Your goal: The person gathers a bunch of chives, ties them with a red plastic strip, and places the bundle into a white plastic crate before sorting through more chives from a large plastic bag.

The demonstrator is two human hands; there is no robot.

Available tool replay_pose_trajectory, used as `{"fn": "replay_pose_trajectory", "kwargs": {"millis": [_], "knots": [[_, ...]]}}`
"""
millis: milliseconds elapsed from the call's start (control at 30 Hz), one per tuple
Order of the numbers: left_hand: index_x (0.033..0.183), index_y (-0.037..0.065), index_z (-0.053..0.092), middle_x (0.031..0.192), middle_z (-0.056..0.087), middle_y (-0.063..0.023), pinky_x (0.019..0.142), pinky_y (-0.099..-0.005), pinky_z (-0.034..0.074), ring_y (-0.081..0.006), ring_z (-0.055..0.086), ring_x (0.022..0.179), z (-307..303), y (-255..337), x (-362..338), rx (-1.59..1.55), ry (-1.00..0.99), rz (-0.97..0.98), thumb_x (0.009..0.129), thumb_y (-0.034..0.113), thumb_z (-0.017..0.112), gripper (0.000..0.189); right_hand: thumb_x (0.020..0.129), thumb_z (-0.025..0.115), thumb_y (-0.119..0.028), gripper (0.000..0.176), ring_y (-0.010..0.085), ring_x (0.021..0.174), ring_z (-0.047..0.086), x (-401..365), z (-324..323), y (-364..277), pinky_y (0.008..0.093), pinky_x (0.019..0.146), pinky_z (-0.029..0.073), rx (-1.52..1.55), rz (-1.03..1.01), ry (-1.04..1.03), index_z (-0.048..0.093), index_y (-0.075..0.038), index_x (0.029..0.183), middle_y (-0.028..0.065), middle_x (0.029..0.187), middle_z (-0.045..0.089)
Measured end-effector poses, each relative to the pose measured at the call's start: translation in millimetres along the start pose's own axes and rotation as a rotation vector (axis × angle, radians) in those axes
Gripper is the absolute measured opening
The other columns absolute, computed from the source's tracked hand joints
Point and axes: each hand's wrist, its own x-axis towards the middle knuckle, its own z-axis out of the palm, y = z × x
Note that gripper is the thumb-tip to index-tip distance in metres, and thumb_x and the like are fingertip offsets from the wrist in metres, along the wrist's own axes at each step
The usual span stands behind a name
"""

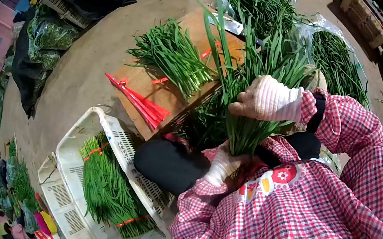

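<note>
My left hand (222,164), in a pale striped glove, is closed around the lower ends of a bunch of garlic chives (250,132) in front of my chest. Higher up, my right hand (270,99), gloved too, is closed on the leaves of the same bunch; its far fingers are partly hidden. Beyond my hands, a wooden board (133,94) bears another pile of garlic chives (172,56) lying over a red strip. A sheaf of red ties (140,103) rests on the board's left side. Near its far edge lies a knife (231,25), partly covered by leaves.
On the left stands a white plastic crate (123,167) with tied garlic chives (107,190) inside. Loose greens (258,5) lie beyond the board, and more fill a clear plastic bag (335,63) at the right. Bagged vegetables (51,34) sit at the far left.
</note>
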Motion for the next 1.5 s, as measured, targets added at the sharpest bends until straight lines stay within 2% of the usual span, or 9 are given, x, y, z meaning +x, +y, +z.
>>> {"fn": "replay_pose_trajectory", "kwargs": {"millis": [100, 200, 333, 500, 767, 900, 1000, 1167, 1500], "knots": [[0.122, 0.003, 0.056, 0.115, 0.066, -0.0045, 0.089, -0.0305, 0.050, -0.0155, 0.062, 0.103, 2.6, -6.1, 2.7, -0.127, -0.026, 0.052, 0.069, -0.004, 0.077, 0.057, 0.084, 0.056, -0.021, 0.021, 0.0318, 0.072, 0.068, 3.0, -1.4, -3.0, 0.0430, 0.056, 0.053, -0.004, -0.015, -0.057, 0.060, -0.011, 0.102, 0.0086, 0.078, 0.065], [0.122, 0.003, 0.057, 0.117, 0.066, -0.0047, 0.092, -0.0303, 0.049, -0.0157, 0.061, 0.105, 0.2, 8.1, -1.6, -0.031, -0.026, -0.103, 0.069, -0.008, 0.074, 0.057, 0.081, 0.059, -0.021, 0.027, 0.0285, 0.059, 0.062, 3.0, 9.6, 0.5, 0.0413, 0.047, 0.047, -0.007, -0.133, 0.032, 0.061, -0.012, 0.107, 0.0068, 0.069, 0.058], [0.123, 0.003, 0.057, 0.118, 0.065, -0.0048, 0.092, -0.0305, 0.049, -0.0155, 0.061, 0.107, 6.7, 12.3, -5.6, -0.274, -0.038, -0.080, 0.070, -0.011, 0.073, 0.057, 0.080, 0.059, -0.020, 0.024, 0.0305, 0.064, 0.065, 9.9, 5.0, -5.3, 0.0425, 0.049, 0.049, 0.029, -0.082, -0.240, 0.061, -0.012, 0.102, 0.0076, 0.070, 0.060], [0.124, 0.003, 0.057, 0.117, 0.066, -0.0046, 0.092, -0.0311, 0.050, -0.0152, 0.061, 0.107, 9.3, 13.9, -5.8, -0.313, -0.047, -0.067, 0.072, -0.012, 0.071, 0.057, 0.082, 0.059, -0.023, 0.019, 0.0314, 0.066, 0.067, 15.0, 3.7, -15.1, 0.0446, 0.054, 0.051, 0.001, -0.080, -0.285, 0.066, -0.012, 0.096, 0.0087, 0.068, 0.064], [0.122, 0.001, 0.060, 0.117, 0.067, -0.0086, 0.091, -0.0320, 0.050, -0.0166, 0.062, 0.107, 8.0, 30.3, -8.2, -0.101, -0.053, -0.195, 0.079, 0.002, 0.072, 0.045, 0.078, 0.060, -0.021, 0.014, 0.0259, 0.060, 0.064, 9.0, 14.9, -21.1, 0.0384, 0.045, 0.048, -0.016, -0.179, -0.097, 0.058, -0.010, 0.085, 0.0058, 0.063, 0.058], [0.123, 0.002, 0.059, 0.118, 0.066, -0.0093, 0.092, -0.0329, 0.051, -0.0191, 0.063, 0.106, 9.5, 26.2, -5.8, -0.086, -0.016, -0.170, 0.077, -0.009, 0.069, 0.048, 0.074, 0.061, -0.025, 0.017, 0.0240, 0.056, 0.059, 5.5, 30.1, -24.8, 0.0370, 0.044, 0.046, -0.075, -0.186, 0.008, 0.054, -0.011, 0.082, 0.0037, 0.064, 0.053], [0.124, 0.002, 0.058, 0.118, 0.066, -0.0097, 0.092, -0.0329, 0.050, -0.0186, 0.063, 0.106, 5.3, 24.9, -5.0, -0.048, -0.045, -0.109, 0.079, -0.009, 0.068, 0.048, 0.076, 0.061, -0.020, 0.011, 0.0256, 0.060, 0.065, 6.1, 35.9, -26.1, 0.0377, 0.046, 0.049, -0.059, -0.160, 0.157, 0.065, -0.010, 0.074, 0.0051, 0.064, 0.063], [0.122, 0.000, 0.058, 0.112, 0.068, -0.0087, 0.090, -0.0326, 0.051, -0.0181, 0.064, 0.102, 2.3, 14.6, -0.8, 0.034, -0.053, -0.045, 0.081, -0.006, 0.068, 0.043, 0.076, 0.060, -0.023, 0.021, 0.0237, 0.065, 0.064, 3.8, 29.8, -29.5, 0.0374, 0.051, 0.047, -0.016, -0.085, 0.022, 0.061, -0.008, 0.091, 0.0054, 0.071, 0.056], [0.118, -0.002, 0.061, 0.110, 0.068, -0.0091, 0.084, -0.0315, 0.053, -0.0169, 0.065, 0.097, 9.7, 28.1, -2.9, -0.045, -0.024, -0.078, 0.079, -0.003, 0.070, 0.040, 0.077, 0.060, -0.023, 0.020, 0.0268, 0.068, 0.064, 2.0, 34.4, -35.9, 0.0411, 0.054, 0.049, -0.031, -0.024, 0.000, 0.062, -0.008, 0.090, 0.0077, 0.075, 0.059]]}}
